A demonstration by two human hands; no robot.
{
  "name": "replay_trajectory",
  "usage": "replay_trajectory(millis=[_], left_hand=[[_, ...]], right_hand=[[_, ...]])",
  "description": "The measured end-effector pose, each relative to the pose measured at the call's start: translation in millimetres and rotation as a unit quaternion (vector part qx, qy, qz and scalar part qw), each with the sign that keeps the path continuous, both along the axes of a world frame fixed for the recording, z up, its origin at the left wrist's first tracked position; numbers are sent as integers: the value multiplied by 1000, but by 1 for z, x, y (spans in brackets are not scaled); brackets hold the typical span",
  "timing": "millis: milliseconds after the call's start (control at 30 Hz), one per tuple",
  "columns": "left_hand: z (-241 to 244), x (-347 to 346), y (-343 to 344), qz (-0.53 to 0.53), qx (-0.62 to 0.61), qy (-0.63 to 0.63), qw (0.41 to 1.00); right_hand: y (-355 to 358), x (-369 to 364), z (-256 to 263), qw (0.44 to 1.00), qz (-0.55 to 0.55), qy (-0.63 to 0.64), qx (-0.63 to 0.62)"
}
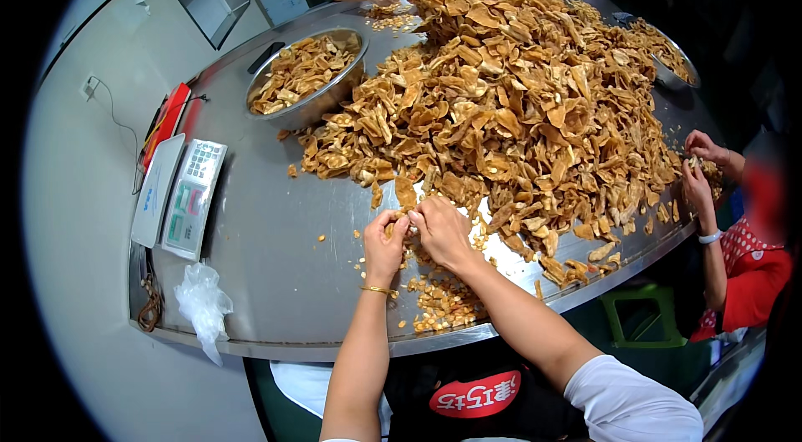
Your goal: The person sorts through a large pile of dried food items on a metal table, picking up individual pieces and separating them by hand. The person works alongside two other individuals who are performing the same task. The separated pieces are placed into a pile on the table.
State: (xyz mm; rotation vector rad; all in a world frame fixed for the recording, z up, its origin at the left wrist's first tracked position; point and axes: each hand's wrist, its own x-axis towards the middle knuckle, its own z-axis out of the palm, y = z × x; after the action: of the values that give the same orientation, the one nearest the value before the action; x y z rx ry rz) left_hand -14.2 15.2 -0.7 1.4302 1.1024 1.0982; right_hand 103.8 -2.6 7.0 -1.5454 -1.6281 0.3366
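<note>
A large heap of brown dried slices (501, 103) covers much of a stainless steel table (269, 241). Near its front edge, my left hand (383, 248) and my right hand (442, 229) meet at the fingertips. A small brownish piece (391, 230) shows between the fingers of my left hand, and the right fingertips pinch at the same spot; what they grip is mostly hidden. One flat slice (405, 191) lies just beyond my hands. Below them, small yellowish bits (445, 304) form a loose pile by the table's near rim.
A steel bowl (326, 97) of slices stands left of the heap, another bowl (677, 75) far right. A digital scale (194, 201), a red box (168, 122) and a clear plastic bag (203, 304) lie left. People's hands work at the far edge and right; a green stool (645, 316) stands below.
</note>
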Motion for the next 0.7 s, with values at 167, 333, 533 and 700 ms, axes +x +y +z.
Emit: replay_trajectory(millis=[167,333,533,700], left_hand=[[5,3,-4,29,18,22,999],[7,4,-6,31,80,64,994],[4,5,-6,16,170,104,980],[-1,4,-8,-17,-51,-24,998]], right_hand=[[1,0,4,999,8,-32,31],[1,3,4,999,21,16,-45],[10,15,-14,958,84,222,-159],[9,20,-5,869,99,399,-276]])
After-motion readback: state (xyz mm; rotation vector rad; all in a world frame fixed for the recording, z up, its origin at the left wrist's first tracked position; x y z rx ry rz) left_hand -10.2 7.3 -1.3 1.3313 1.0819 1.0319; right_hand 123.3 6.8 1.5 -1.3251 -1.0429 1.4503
